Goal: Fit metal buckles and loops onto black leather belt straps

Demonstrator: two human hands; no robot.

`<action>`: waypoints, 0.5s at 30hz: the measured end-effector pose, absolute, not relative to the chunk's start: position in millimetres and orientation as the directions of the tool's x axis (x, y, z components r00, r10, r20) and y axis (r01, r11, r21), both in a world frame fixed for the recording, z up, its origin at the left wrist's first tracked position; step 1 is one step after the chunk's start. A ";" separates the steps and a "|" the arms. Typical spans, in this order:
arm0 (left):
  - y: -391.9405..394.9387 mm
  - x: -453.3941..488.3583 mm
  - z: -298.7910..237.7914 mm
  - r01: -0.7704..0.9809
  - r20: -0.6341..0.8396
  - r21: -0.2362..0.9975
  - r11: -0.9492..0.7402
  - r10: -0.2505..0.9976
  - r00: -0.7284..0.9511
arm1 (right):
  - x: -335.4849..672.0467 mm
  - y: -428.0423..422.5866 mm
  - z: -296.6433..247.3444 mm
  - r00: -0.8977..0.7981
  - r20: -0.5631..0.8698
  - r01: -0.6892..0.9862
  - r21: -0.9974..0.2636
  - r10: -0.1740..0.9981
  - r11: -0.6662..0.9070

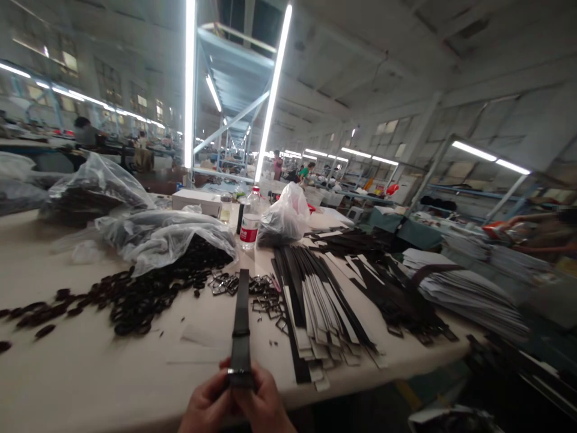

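A black belt [242, 304] points away from me over the table, its near end between my two hands. A metal buckle [238, 371] glints at that end, and a narrow black keeper loop [241, 332] goes round the strap a little farther up. From the left side my left hand [208, 398] is closed on the buckle end. My right hand [267, 400] grips the same end from the right. Some fingertips are hidden under the strap. Just beyond lie loose metal buckles [270, 305], with a heap of dark loops [139, 300] to their left.
Black and white strips [315, 307] lie fanned on the right of the table [112, 385]. Behind stand a bottle [249, 231], plastic bags [171, 234] and a white box [197, 201]. Stacked pale sheets [464, 288] are farther right. Other people work in the background.
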State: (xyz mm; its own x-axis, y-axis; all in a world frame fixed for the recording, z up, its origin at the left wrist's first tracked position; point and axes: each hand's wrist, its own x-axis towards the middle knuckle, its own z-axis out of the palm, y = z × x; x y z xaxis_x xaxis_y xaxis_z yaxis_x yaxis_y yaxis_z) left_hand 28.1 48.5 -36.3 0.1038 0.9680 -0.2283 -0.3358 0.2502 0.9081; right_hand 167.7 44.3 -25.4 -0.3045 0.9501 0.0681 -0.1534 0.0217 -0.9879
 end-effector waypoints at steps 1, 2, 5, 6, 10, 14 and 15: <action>47.0 30.3 -33.5 -0.326 -0.234 0.911 0.254 0.967 0.100 | 166.9 42.4 -20.2 -0.311 0.059 -0.222 -0.975 0.949 -0.012; 44.9 32.6 -29.1 -0.302 -0.207 0.926 0.228 0.973 0.098 | 166.4 40.9 -16.0 -0.300 0.059 -0.256 -0.966 0.952 -0.021; 39.1 39.7 -13.7 -0.269 -0.173 0.945 0.188 0.982 0.078 | 166.2 38.8 -11.9 -0.266 -0.009 -0.346 -0.932 0.964 -0.104; 38.0 41.9 -9.7 -0.272 -0.180 0.942 0.195 0.981 0.077 | 166.2 38.7 -12.8 -0.266 -0.033 -0.379 -0.915 0.963 -0.136; 35.5 46.8 -3.8 -0.280 -0.205 0.933 0.228 0.972 0.111 | 164.6 39.9 -17.2 -0.231 -0.103 -0.491 -0.846 0.968 -0.207; 36.1 48.5 -5.7 -0.287 -0.201 0.930 0.227 0.972 0.119 | 161.4 42.7 -15.9 -0.180 -0.148 -0.512 -0.830 0.973 -0.221; 36.6 49.3 -6.0 -0.292 -0.204 0.928 0.230 0.972 0.116 | 160.6 43.3 -14.9 -0.169 -0.155 -0.511 -0.831 0.973 -0.221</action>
State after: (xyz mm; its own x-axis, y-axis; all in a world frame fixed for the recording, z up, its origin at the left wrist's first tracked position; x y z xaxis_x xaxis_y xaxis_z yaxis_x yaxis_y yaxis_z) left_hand 49.3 36.6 -6.0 0.1165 0.9720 -0.2039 -0.2919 0.2297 0.9284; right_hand 160.6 43.3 -14.9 -0.1692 0.9733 -0.1549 -0.5108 -0.2211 -0.8308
